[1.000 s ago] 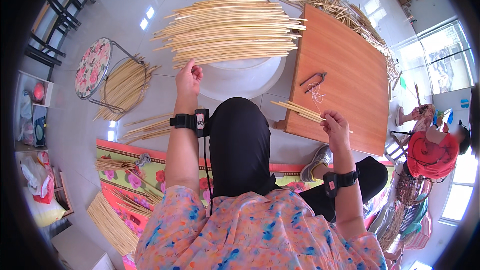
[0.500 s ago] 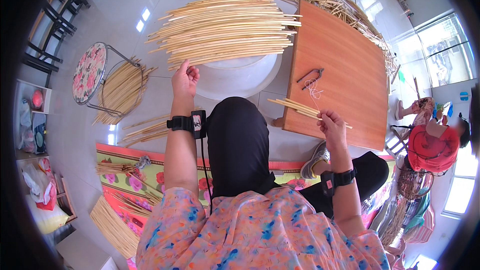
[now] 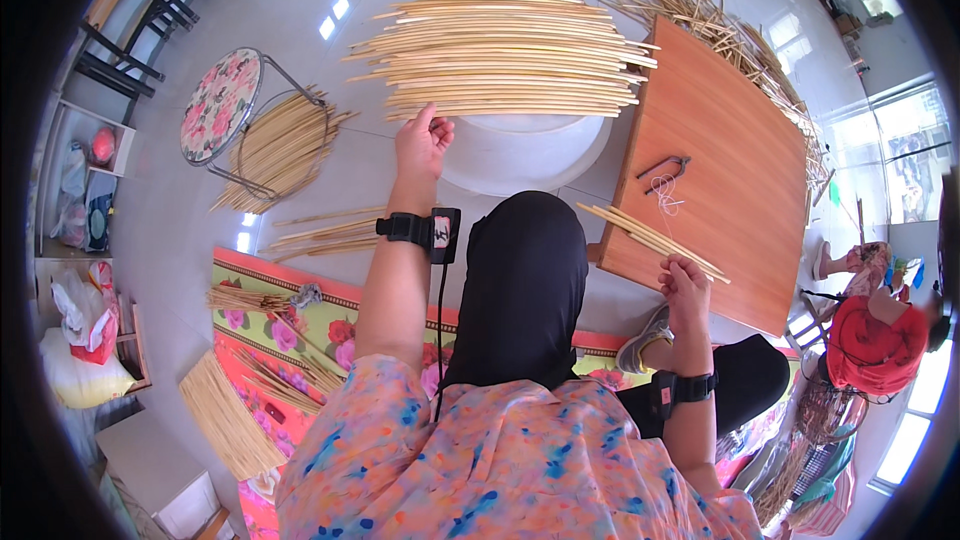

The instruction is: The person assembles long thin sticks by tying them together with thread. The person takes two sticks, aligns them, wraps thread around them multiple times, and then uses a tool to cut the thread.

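Note:
My left hand [image 3: 424, 146] is at the near edge of a broad layer of pale straw stalks [image 3: 500, 55], which lies across a round white stand [image 3: 535, 155]. Its index finger points up to the nearest stalk while the other fingers are loosely curled, with nothing visible in them. On the right, the curled fingers of my right hand [image 3: 686, 285] close at the lower side of a few loose stalks [image 3: 650, 237]. These slant over the near left corner of a brown wooden table [image 3: 730, 170]. A dark forked tool [image 3: 668, 168] and tangled white thread [image 3: 665, 196] lie on the tabletop.
A flowered round stool [image 3: 218, 105] stands at left beside bundled stalks [image 3: 285, 145]. More stalks [image 3: 325, 235] lie on the floor and on a floral cloth [image 3: 320, 305]. Loose straw [image 3: 690, 15] is heaped behind the table. A person in red [image 3: 875, 345] is at far right.
The view has shifted, so the scene sits further right. My right hand has moved toward me along the loose stalks, which have tilted slightly. My left hand stays at the straw layer's edge.

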Demonstrator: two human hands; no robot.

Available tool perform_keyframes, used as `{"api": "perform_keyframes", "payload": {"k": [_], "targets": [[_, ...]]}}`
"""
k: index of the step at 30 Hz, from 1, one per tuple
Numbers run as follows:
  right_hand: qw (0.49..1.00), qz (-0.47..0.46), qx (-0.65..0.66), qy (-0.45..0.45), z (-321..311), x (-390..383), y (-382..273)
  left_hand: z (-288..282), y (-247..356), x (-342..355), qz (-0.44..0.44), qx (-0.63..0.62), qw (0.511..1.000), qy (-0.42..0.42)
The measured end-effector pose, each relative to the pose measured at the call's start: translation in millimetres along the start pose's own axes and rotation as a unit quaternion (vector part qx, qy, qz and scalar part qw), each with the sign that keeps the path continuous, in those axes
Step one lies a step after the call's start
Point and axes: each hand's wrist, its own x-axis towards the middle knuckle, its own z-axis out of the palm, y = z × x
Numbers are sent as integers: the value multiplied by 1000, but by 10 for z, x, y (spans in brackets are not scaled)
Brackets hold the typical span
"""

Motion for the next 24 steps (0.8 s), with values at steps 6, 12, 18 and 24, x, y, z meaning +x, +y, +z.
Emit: {"api": "perform_keyframes", "payload": {"k": [6,12,18,24], "targets": [[1000,2,8,-5,-42,5,56,52,3,-30,4,6,1000,11],[1000,10,11,3,-40,2,88,83,3,-37,7,9,1000,11],[1000,12,18,6,-62,10,115,103,-16,-35,19,0,1000,24],[1000,13,16,5,-84,25,155,109,-23,-29,18,-5,1000,18]]}}
